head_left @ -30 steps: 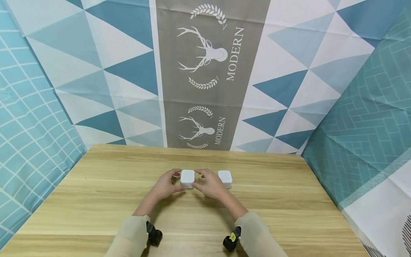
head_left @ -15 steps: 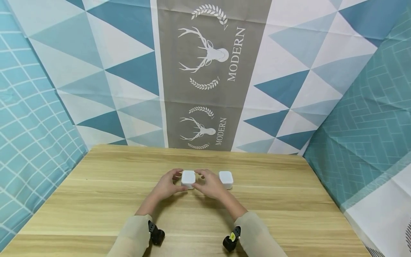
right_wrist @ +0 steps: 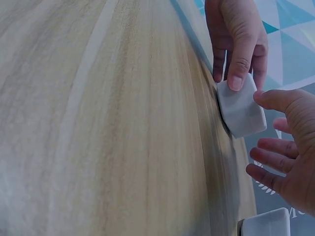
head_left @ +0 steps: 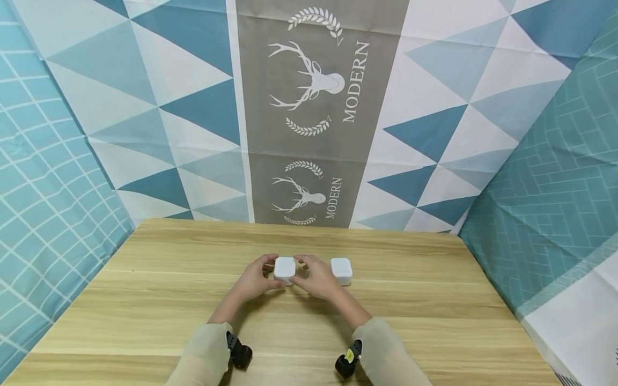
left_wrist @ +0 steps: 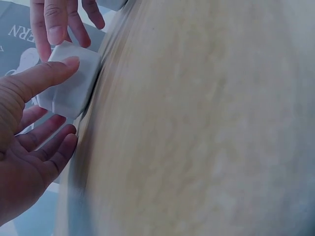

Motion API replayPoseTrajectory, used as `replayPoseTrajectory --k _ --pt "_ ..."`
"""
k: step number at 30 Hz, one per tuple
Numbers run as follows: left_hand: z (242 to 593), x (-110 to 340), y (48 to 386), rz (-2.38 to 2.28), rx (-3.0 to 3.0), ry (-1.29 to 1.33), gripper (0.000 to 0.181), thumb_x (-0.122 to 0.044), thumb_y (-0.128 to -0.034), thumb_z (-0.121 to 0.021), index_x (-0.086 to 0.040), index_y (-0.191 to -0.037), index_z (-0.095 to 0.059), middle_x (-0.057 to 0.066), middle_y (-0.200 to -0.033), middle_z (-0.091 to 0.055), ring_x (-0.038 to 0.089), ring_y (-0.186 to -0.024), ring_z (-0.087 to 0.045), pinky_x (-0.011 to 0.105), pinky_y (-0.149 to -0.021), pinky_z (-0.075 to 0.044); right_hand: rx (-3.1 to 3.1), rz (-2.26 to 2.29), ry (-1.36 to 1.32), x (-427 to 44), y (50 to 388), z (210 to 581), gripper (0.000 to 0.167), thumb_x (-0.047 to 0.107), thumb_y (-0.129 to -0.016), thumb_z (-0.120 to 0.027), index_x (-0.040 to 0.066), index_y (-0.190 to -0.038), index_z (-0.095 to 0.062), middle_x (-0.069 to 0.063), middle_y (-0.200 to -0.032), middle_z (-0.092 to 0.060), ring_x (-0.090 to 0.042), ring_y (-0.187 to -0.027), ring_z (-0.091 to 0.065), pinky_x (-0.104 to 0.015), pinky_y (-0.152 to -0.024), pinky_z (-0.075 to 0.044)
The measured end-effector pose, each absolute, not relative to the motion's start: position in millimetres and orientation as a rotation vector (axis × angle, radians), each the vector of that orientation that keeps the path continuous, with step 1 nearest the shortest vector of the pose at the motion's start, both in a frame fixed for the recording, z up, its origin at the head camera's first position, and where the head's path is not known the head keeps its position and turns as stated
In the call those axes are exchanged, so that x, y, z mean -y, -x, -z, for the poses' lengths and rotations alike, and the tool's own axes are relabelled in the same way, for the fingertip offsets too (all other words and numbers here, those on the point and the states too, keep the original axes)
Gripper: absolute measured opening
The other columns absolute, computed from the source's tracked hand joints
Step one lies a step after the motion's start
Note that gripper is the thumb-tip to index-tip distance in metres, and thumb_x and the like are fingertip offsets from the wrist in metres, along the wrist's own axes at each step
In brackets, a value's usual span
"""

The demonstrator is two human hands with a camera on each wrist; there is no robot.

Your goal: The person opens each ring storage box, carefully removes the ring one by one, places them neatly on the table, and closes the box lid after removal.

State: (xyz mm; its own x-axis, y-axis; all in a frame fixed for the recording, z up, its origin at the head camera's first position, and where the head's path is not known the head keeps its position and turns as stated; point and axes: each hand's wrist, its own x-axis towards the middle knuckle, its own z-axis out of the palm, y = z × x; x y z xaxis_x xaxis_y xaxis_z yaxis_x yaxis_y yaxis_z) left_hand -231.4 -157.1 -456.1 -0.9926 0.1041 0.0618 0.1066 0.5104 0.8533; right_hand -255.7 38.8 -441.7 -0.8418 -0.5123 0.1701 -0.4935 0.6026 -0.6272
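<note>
Two hands hold one white rounded box (head_left: 285, 267) between them near the table's back edge. The left hand (head_left: 252, 280) grips its left side; in the left wrist view the thumb of the left hand (left_wrist: 29, 157) lies across the box's front face (left_wrist: 69, 91). From the other side the right hand (head_left: 316, 277) pinches the box, its thumb on the near right edge in the right wrist view, where the other fingers of the right hand (right_wrist: 295, 147) are spread below. Where the index fingertips touch behind the box is partly hidden.
A second white box (head_left: 341, 271) stands just right of the right hand, not touching the held box. The wooden table (head_left: 415, 332) ends at a patterned cloth wall (head_left: 203, 177). Black wrist cameras sit on both sleeves.
The head view has shifted very slightly. The left forearm has come a little to the right; both hands keep the same grip on the box.
</note>
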Motion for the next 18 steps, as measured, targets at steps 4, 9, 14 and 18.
replayPoseTrajectory --k 4,9,14,18 --pt "456.9 156.8 231.2 1.549 2.724 0.191 0.077 -0.01 -0.0668 -0.082 0.001 -0.133 -0.046 0.016 -0.121 -0.059 0.032 -0.109 -0.058 0.045 -0.092 -0.049 -2.78 1.069 0.858 -37.0 256.1 442.9 0.058 0.03 -0.082 -0.071 0.008 -0.132 -0.051 -0.011 -0.124 -0.059 -0.026 -0.106 -0.061 -0.035 -0.085 -0.052" --pt "460.3 156.4 232.9 1.536 2.721 0.203 0.076 -0.009 -0.067 -0.082 0.002 -0.133 -0.046 0.016 -0.119 -0.06 0.032 -0.109 -0.058 0.044 -0.091 -0.049 -2.781 1.058 0.835 -35.3 256.8 445.6 0.058 0.032 -0.082 -0.07 0.01 -0.133 -0.051 -0.008 -0.125 -0.059 -0.024 -0.106 -0.061 -0.034 -0.085 -0.052" --pt "462.1 155.4 234.4 1.525 2.727 0.197 0.077 -0.008 -0.066 -0.082 0.001 -0.133 -0.046 0.015 -0.12 -0.06 0.032 -0.112 -0.057 0.045 -0.096 -0.047 -2.776 1.066 0.837 -34.3 256.6 446.0 0.059 0.032 -0.082 -0.07 0.009 -0.133 -0.051 -0.009 -0.125 -0.059 -0.024 -0.106 -0.061 -0.035 -0.085 -0.053" --pt "463.1 155.1 234.9 1.526 2.725 0.202 0.075 -0.006 -0.0656 -0.083 0.001 -0.131 -0.048 0.015 -0.119 -0.06 0.035 -0.114 -0.055 0.046 -0.102 -0.043 -2.765 1.077 0.829 -33.1 256.3 444.6 0.06 0.033 -0.082 -0.07 0.008 -0.133 -0.05 -0.01 -0.124 -0.059 -0.025 -0.106 -0.061 -0.036 -0.085 -0.053"
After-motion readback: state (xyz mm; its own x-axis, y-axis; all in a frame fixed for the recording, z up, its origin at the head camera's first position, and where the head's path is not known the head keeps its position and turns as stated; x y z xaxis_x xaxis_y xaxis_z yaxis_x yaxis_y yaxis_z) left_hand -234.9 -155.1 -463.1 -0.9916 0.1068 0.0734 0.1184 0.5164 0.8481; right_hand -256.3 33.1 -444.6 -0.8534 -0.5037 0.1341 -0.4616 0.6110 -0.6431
